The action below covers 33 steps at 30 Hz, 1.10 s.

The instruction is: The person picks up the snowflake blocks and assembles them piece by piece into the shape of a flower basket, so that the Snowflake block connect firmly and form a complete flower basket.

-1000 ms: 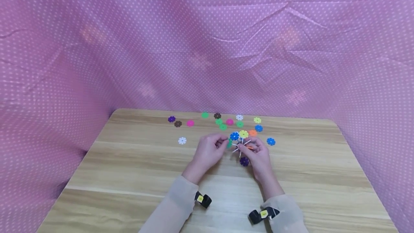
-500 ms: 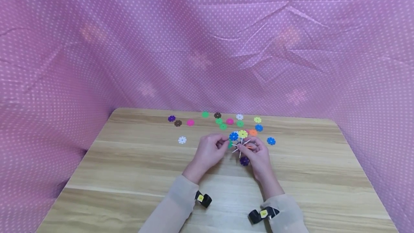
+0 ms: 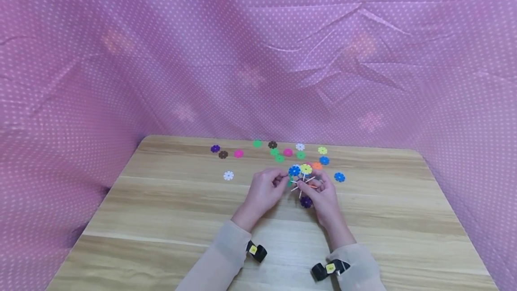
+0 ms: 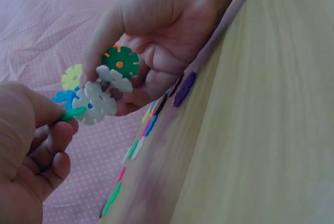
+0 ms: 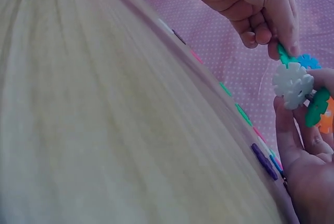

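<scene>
Between thumb and forefinger, my left hand (image 3: 264, 191) pinches a green notched disc (image 4: 72, 113). Its edge meets a white notched disc (image 4: 95, 104) of a joined cluster; whether it sits in a slot I cannot tell. My right hand (image 3: 326, 199) holds that cluster above the table, thumb in front and fingers behind. Blue (image 3: 294, 171) and yellow discs (image 3: 305, 169) stick out at its top. A dark green disc (image 4: 122, 63) and a second white disc (image 4: 116, 79) show near the right palm. Fingers hide part of the cluster.
On the wooden table (image 3: 169, 219), a purple disc (image 3: 306, 202) lies below the right hand. Several loose discs, including a white one (image 3: 228, 175) and a blue one (image 3: 339, 177), are scattered toward the back edge. Pink dotted cloth (image 3: 250, 57) hangs behind and at both sides.
My left hand has shifted slightly right, closer to the cluster. The green disc it pinches has turned more edge-on. My right hand keeps its hold almost unmoved.
</scene>
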{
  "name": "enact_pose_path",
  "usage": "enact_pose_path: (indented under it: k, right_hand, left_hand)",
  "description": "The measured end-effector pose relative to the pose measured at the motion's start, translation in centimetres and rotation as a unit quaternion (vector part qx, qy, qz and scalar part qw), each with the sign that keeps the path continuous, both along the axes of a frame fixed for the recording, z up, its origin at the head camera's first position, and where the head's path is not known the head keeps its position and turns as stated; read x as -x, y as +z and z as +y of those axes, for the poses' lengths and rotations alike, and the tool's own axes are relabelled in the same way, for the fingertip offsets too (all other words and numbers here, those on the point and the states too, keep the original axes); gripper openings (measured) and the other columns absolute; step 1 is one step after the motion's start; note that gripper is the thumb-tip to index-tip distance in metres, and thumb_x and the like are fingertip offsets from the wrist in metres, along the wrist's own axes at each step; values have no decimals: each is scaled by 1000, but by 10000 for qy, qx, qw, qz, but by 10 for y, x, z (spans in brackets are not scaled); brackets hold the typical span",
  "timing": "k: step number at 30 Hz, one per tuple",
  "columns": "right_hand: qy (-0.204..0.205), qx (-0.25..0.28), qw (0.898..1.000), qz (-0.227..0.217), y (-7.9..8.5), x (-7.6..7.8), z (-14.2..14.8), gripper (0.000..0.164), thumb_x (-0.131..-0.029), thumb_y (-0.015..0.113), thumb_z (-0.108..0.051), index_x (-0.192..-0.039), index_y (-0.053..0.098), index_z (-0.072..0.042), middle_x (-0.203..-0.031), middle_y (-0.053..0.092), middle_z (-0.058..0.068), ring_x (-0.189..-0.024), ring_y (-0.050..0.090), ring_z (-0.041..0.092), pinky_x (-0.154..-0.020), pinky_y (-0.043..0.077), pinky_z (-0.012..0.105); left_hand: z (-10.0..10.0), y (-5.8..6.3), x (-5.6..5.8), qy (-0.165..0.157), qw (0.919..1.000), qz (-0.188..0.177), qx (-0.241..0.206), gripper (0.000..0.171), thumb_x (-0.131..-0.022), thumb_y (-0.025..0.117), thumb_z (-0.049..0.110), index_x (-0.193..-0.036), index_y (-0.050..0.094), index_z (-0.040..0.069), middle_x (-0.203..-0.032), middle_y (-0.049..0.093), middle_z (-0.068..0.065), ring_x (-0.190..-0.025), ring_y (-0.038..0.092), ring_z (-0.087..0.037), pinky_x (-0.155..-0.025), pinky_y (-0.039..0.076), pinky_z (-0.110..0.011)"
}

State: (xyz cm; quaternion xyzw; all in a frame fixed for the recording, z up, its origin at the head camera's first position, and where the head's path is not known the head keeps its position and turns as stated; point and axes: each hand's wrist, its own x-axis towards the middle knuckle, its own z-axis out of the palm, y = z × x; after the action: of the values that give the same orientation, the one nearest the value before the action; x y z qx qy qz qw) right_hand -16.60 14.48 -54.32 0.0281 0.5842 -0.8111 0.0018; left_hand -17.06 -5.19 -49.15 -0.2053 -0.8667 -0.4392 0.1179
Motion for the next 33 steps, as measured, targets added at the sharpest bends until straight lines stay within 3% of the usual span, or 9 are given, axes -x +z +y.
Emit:
enact_pose_path:
  k: [3, 8, 13, 19, 22, 26, 33]
  right_hand:
    - [-16, 10, 10000, -44, -1, 0, 0, 40, -97, 77, 5, -130, 57, -6, -95, 76, 0, -86, 74, 11, -81, 64, 26]
    - [-25, -133, 9999, -77, -2, 1, 1, 28, -101, 76, -3, -124, 60, -1, -95, 79, -2, -86, 76, 13, -78, 62, 24]
    - [117, -109, 9999, 23, -1, 0, 2, 28, -103, 74, -3, -126, 59, 4, -96, 80, -1, -87, 77, 15, -84, 63, 27]
    - [191, -93, 9998, -67, -1, -1, 4, 44, -102, 74, -2, -143, 57, -1, -106, 81, -3, -95, 76, 11, -86, 61, 24]
    - [196, -111, 9997, -109, 0, -1, 5, 52, -102, 74, -2, -150, 56, -5, -108, 82, -4, -99, 76, 10, -90, 61, 25]
    - [198, -125, 9996, -139, 0, -1, 6, 49, -102, 74, -2, -148, 56, -4, -106, 82, -4, -99, 77, 12, -92, 62, 27]
    - [197, -95, 9995, -236, 0, 0, 6, 43, -101, 76, -2, -141, 58, -3, -103, 82, -1, -95, 77, 12, -90, 64, 28]
  left_hand:
    - [-8, 2, 4, -32, 9990, -447, -17, 20, -106, 73, 17, -120, 79, 3, -99, 79, -5, -84, 71, -11, -76, 62, -21]
    - [-43, 5, 17, 569, 9895, -1325, 123, 33, -107, 70, 33, -128, 77, 9, -102, 76, 2, -87, 68, -10, -80, 62, -29]
    - [-99, -7, 32, 932, 9848, -1385, 488, 41, -99, 80, 26, -133, 73, 5, -111, 74, -5, -96, 69, -22, -90, 62, -43]
    - [-145, -23, 39, 996, 9811, -1268, 1066, 57, -91, 87, 28, -139, 69, 4, -120, 71, -11, -111, 66, -31, -103, 56, -54]
    - [-155, -27, 39, 1063, 9776, -1238, 1329, 49, -89, 86, 25, -131, 72, 3, -119, 70, -12, -113, 64, -33, -107, 53, -54]
    - [-157, -26, 39, 1133, 9735, -1364, 1444, 32, -89, 82, 19, -116, 74, 3, -116, 68, -12, -111, 63, -34, -107, 52, -54]
    - [-153, -22, 38, 1235, 9710, -1500, 1393, 24, -93, 81, 13, -111, 69, 2, -108, 65, -12, -101, 62, -30, -97, 55, -49]
